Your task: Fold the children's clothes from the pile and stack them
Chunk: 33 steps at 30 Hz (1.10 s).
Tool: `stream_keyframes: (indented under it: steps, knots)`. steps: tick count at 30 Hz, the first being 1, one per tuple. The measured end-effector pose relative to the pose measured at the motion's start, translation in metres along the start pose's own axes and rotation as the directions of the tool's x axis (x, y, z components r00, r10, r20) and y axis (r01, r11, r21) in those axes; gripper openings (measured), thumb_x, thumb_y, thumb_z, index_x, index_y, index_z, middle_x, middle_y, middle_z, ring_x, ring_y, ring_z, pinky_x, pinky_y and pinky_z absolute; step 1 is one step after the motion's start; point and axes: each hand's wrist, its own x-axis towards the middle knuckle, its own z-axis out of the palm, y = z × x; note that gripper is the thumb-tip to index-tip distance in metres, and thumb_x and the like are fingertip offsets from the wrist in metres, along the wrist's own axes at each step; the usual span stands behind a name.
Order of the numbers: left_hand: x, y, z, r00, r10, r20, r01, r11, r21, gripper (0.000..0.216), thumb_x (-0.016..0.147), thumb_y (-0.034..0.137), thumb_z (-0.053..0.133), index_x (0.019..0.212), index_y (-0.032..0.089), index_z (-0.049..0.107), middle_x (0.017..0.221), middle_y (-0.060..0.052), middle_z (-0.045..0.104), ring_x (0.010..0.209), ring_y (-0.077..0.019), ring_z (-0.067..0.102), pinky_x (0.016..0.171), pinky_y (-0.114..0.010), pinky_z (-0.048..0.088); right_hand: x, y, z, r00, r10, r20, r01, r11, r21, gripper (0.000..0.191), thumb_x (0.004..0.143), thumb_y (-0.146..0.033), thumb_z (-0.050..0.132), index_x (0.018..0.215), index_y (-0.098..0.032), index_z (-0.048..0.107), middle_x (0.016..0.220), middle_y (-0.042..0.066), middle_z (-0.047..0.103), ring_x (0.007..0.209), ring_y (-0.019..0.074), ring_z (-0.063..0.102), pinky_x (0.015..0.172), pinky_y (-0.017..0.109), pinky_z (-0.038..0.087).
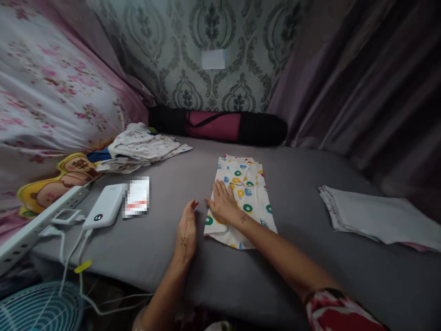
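Note:
A white garment with a colourful print (251, 202) lies partly folded on the grey bed sheet (296, 276). My right hand (222, 202) rests flat on its left part, fingers stretched out and pointing away from me. Just left of the cloth, my left hand (188, 227) stands on its edge on the sheet, apart from the garment. Its fingers look extended, though some are hidden behind the palm. Neither hand grips anything.
At right lies a stack of folded white cloth (375, 216). Rumpled clothes (144, 145) sit at back left. Nearer are a power bank (106, 204), a power strip (44, 220) and cables. A black-and-red roll bag (213, 125) lines the wall; a blue fan (41, 305) stands below.

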Motion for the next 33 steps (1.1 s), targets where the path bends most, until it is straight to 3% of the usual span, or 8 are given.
stream_keyframes:
  steps: [5,10,15,18,23,28,30,33]
  knots:
    - [0.001,0.001,0.0,1.0,0.002,-0.02,-0.001,1.0,0.005,0.063,0.094,0.061,0.022,0.129,0.016,0.049,0.128,-0.014,0.058,0.124,-0.0225,0.052,0.109,-0.045,0.035,-0.038,-0.022,-0.005,0.993,-0.11,0.037,0.107,0.99,0.088,0.068,0.097,-0.049,0.023,0.146,-0.002,0.03,0.155,0.017,0.019,0.145,0.0261,0.008,0.117,0.046,0.007]
    - [0.002,0.0,0.003,1.0,-0.005,-0.004,0.006,0.999,0.034,0.064,0.093,0.062,0.024,0.129,0.015,0.049,0.129,-0.015,0.058,0.124,-0.0237,0.051,0.109,-0.046,0.035,-0.053,-0.027,-0.01,0.984,-0.123,0.132,0.101,0.981,0.166,0.066,0.097,-0.045,0.026,0.145,0.0,0.03,0.154,0.019,0.02,0.144,0.0271,0.011,0.118,0.045,0.01]
    - [0.011,0.011,-0.013,0.994,-0.058,0.092,0.043,0.988,0.151,0.065,0.094,0.061,0.023,0.137,0.016,0.042,0.138,-0.016,0.051,0.129,-0.025,0.047,0.111,-0.049,0.031,-0.076,0.009,-0.047,0.986,-0.14,0.088,0.124,0.978,0.166,0.066,0.098,-0.047,0.022,0.149,-0.005,0.023,0.156,0.015,0.013,0.145,0.023,0.007,0.118,0.043,0.01]
    - [0.018,0.025,-0.024,0.977,0.015,0.211,-0.09,0.933,0.348,0.064,0.093,0.06,0.027,0.138,0.017,0.042,0.146,-0.014,0.042,0.137,-0.0259,0.035,0.114,-0.049,0.026,-0.101,0.051,-0.064,0.999,-0.038,0.038,0.035,0.997,0.068,0.065,0.098,-0.047,0.021,0.15,-0.008,0.021,0.156,0.013,0.014,0.145,0.0226,0.006,0.118,0.045,0.011]
    - [0.02,0.027,-0.005,0.831,0.253,0.495,-0.525,0.648,0.551,0.061,0.096,0.053,0.026,0.14,0.014,0.041,0.153,-0.013,0.03,0.143,-0.0259,0.023,0.115,-0.049,0.022,-0.131,0.1,-0.061,0.997,0.031,-0.071,-0.034,0.999,-0.038,0.064,0.098,-0.046,0.023,0.152,-0.014,0.013,0.157,0.011,0.014,0.145,0.024,0.008,0.117,0.05,0.015]
    - [0.014,0.002,0.024,0.627,0.25,0.738,-0.765,0.374,0.524,0.062,0.096,0.051,0.028,0.143,0.012,0.037,0.151,-0.016,0.033,0.141,-0.0262,0.026,0.113,-0.045,0.027,-0.14,0.099,-0.05,0.998,-0.015,0.068,0.018,0.999,-0.038,0.063,0.098,-0.046,0.026,0.148,-0.008,0.027,0.154,0.014,0.023,0.143,0.0237,0.017,0.117,0.045,0.02]
    - [0.014,0.001,0.025,0.593,0.21,0.777,-0.788,0.349,0.507,0.062,0.096,0.052,0.027,0.143,0.013,0.039,0.15,-0.015,0.034,0.14,-0.0259,0.029,0.112,-0.044,0.029,-0.14,0.094,-0.053,0.995,-0.015,0.101,0.017,1.0,-0.022,0.064,0.098,-0.048,0.027,0.148,-0.009,0.029,0.153,0.014,0.024,0.143,0.0241,0.018,0.117,0.046,0.02]
    - [0.009,0.009,0.024,0.619,0.231,0.751,-0.777,0.324,0.54,0.062,0.096,0.052,0.028,0.144,0.013,0.037,0.149,-0.014,0.036,0.141,-0.0265,0.028,0.113,-0.048,0.025,-0.143,0.084,-0.059,0.998,-0.036,0.051,0.037,0.999,-0.023,0.063,0.098,-0.047,0.028,0.149,-0.012,0.026,0.155,0.012,0.02,0.144,0.0248,0.015,0.118,0.049,0.017]
